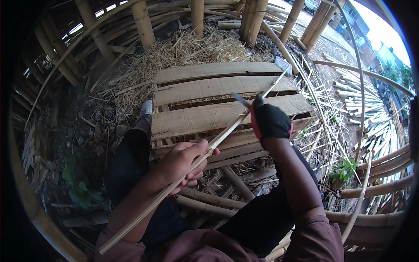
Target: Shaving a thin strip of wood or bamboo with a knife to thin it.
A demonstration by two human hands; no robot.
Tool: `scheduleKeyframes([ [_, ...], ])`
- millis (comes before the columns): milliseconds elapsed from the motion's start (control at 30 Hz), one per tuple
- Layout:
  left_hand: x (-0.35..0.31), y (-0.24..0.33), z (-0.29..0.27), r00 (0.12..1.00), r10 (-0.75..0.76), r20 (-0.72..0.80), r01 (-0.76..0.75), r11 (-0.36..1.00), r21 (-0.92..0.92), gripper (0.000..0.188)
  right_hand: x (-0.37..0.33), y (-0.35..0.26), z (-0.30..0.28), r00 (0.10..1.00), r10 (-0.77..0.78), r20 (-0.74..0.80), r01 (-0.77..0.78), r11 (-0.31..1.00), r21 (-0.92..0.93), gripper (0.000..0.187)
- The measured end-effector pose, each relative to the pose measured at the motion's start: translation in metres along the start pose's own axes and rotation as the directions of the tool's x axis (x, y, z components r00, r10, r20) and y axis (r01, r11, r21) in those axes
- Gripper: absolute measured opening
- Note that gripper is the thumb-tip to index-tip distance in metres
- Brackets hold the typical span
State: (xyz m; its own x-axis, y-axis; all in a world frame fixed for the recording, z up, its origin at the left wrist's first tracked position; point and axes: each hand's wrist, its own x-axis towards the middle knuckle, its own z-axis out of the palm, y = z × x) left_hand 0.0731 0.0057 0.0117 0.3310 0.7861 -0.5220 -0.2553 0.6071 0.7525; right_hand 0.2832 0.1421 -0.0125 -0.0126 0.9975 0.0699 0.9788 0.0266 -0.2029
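Observation:
A long, pale bamboo strip (227, 132) runs slantwise from beside my left forearm up to the far right of a wooden pallet-like crate (187, 119). My bare left hand (187, 163) is closed round the strip, with the thumb lying along its top. In a black and red glove, my right hand (270, 120) is closed on a knife, whose grey blade (241, 100) sticks out to the left over the strip. The knife's handle is hidden in the glove. Both hands are above the near side of the slatted crate top.
Dry shavings (187, 49) are heaped behind the crate. Upright bamboo posts (142, 24) stand beyond them. Cut bamboo poles (355, 94) lie stacked on the right, near a curved pole (361, 87). More bamboo (209, 205) lies between my legs. A small green plant (343, 170) grows at right.

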Motion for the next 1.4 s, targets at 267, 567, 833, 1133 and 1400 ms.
scheduleKeyframes([
  [267, -0.006, -0.002, -0.003, 1.0, 0.004, 0.012, -0.003, 0.999, -0.04, 0.041, 0.023, 0.014, -0.015, 0.996, 0.087, -0.011, -0.086, 0.996, 0.034, 0.065],
  [567, -0.002, -0.004, -0.002, 1.0, -0.006, 0.022, 0.008, 0.996, -0.089, 0.04, 0.016, 0.013, -0.012, 1.0, 0.0, -0.014, 0.0, 1.0, -0.028, 0.067],
  [833, -0.006, -0.005, -0.003, 1.0, -0.026, -0.007, 0.026, 0.999, -0.027, 0.039, -0.01, -0.011, -0.003, 0.996, -0.084, -0.003, 0.083, 0.996, -0.04, 0.067],
  [1133, -0.005, -0.003, -0.006, 1.0, -0.022, -0.018, 0.022, 1.0, 0.003, 0.04, -0.018, -0.019, -0.014, 0.993, -0.078, 0.093, 0.084, 0.995, -0.061, 0.067],
  [1400, -0.008, -0.001, -0.004, 1.0, -0.005, -0.028, 0.007, 0.997, 0.076, 0.041, -0.026, -0.022, -0.005, 0.995, -0.097, -0.021, 0.093, 0.984, -0.153, 0.065],
])
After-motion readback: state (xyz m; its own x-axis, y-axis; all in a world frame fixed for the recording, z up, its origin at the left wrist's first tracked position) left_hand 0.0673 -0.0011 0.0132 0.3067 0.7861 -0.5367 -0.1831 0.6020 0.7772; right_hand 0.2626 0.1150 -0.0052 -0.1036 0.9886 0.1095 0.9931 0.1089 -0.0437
